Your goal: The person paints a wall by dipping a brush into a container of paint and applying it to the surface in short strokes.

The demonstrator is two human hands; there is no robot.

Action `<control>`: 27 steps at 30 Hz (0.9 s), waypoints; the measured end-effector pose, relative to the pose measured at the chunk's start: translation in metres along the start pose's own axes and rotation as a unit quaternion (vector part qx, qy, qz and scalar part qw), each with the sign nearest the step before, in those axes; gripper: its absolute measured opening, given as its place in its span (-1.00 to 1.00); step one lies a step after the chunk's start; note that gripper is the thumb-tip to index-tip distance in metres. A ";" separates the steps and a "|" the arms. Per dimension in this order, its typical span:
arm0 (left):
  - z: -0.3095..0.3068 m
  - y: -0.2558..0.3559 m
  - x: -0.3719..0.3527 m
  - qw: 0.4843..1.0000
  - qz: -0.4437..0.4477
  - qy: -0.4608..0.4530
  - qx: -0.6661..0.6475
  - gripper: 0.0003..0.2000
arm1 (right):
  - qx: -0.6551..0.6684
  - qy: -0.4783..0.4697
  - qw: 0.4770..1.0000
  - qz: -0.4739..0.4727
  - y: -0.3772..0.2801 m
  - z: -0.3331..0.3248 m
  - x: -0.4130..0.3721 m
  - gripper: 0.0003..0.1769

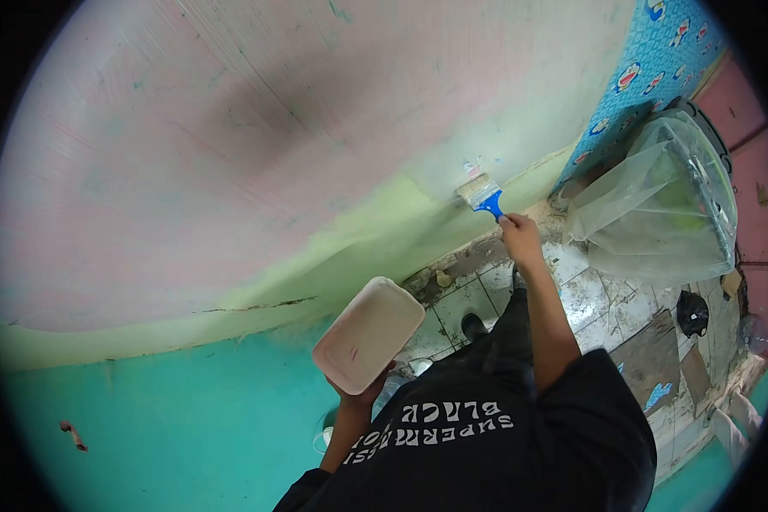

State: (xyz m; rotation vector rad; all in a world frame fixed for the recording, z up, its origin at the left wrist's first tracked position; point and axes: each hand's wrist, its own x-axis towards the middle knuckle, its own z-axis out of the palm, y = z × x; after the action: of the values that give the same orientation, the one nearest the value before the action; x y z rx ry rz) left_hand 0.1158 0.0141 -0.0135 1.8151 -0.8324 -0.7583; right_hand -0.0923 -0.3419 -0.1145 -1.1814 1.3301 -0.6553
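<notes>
My right hand (pixel 520 237) is closed round the blue handle of a paintbrush (pixel 489 201). The brush's pale, paint-coated bristles are right at the wall (pixel 316 162), beside a small patch with pink and blue marks. Pinkish white covers most of this wall, with a light green band low down. My left hand (pixel 363 397) supports a shallow, pale rectangular tray (pixel 371 334) from beneath, tilted toward me, and most of its fingers are hidden behind it. A thin pinkish-white layer coats the inside of the tray, with a few red marks near its middle.
Dirty white floor tiles (pixel 584 299) lie below, with debris along the wall's foot. To the right stands a large item under clear plastic sheeting (pixel 666 205), beside blue cartoon wallpaper (pixel 627 81). A black plastic bag (pixel 692 313) and flat boards (pixel 644 358) lie on the floor.
</notes>
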 end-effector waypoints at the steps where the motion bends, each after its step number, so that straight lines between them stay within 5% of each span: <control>1: 0.000 0.002 0.000 0.999 -0.023 0.000 0.029 -0.15 | 0.051 -0.004 0.999 0.018 0.013 -0.001 -0.003 -0.69; 3: 0.000 0.010 -0.002 0.994 -0.071 0.000 0.086 -0.14 | 0.150 -0.013 0.987 0.057 0.065 0.000 0.005 -0.72; 7: 0.004 0.009 -0.002 0.964 -0.154 -0.029 -0.214 -0.12 | 0.025 0.067 0.992 0.107 0.247 0.038 0.107 -0.72; 8: 0.008 0.006 0.000 0.946 -0.153 -0.032 -0.284 -0.11 | -0.194 -0.023 0.979 0.051 0.308 0.066 0.152 -0.70; 9: 0.008 0.005 0.000 0.924 -0.152 -0.033 -0.349 -0.11 | -0.193 -0.024 0.980 0.051 0.272 0.052 0.139 -0.70; 10: 0.006 0.005 -0.001 0.983 -0.087 -0.043 -0.153 -0.11 | -0.162 -0.007 0.984 0.067 0.218 0.051 0.140 -0.70; 12: 0.007 0.004 -0.001 0.966 0.054 -0.059 0.247 -0.11 | -0.123 0.033 0.991 0.042 0.103 0.035 0.106 -0.70; 15: 0.003 -0.005 -0.001 0.924 0.057 -0.127 0.356 -0.25 | -0.041 0.076 0.996 -0.027 0.017 -0.006 0.038 -0.69; 16: 0.009 0.004 0.002 0.990 -0.037 -0.126 0.045 -0.21 | 0.029 0.068 0.997 -0.014 0.012 -0.014 0.021 -0.68; 17: 0.016 0.020 0.005 0.948 -0.127 -0.110 -0.269 -0.17 | 0.100 0.058 0.993 -0.001 0.011 -0.018 0.010 -0.67; 18: 0.021 0.029 0.007 0.804 -0.203 -0.083 -0.553 -0.13 | 0.157 0.046 0.985 0.045 0.020 -0.021 0.005 -0.67; 20: 0.022 0.008 0.005 0.976 -0.078 -0.070 -0.189 -0.14 | 0.271 0.021 0.953 0.133 0.057 -0.026 0.012 -0.67; 21: 0.022 0.001 0.005 0.998 -0.008 -0.058 0.011 -0.15 | 0.304 0.057 0.934 0.181 0.101 -0.019 0.033 -0.66; 22: 0.025 0.006 0.006 0.998 -0.008 -0.067 0.009 -0.16 | 0.305 0.058 0.934 0.180 0.145 -0.011 0.056 -0.66; 23: 0.029 0.015 0.008 0.997 -0.007 -0.075 0.008 -0.16 | 0.071 0.103 0.983 0.133 0.189 -0.007 0.081 -0.64; 24: 0.032 0.020 0.011 0.996 -0.006 -0.084 0.007 -0.17 | -0.167 0.143 0.972 0.079 0.226 0.007 0.105 -0.63; 27: 0.030 0.010 0.015 0.960 0.105 -0.089 0.242 -0.20 | -0.200 0.034 0.973 0.112 0.123 -0.004 0.090 -0.63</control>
State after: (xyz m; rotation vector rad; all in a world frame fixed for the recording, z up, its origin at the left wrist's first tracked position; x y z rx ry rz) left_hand 0.0988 -0.0165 -0.0167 2.0552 -1.4037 -0.6202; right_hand -0.1094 -0.3842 -0.2602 -1.3079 1.6775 -0.2722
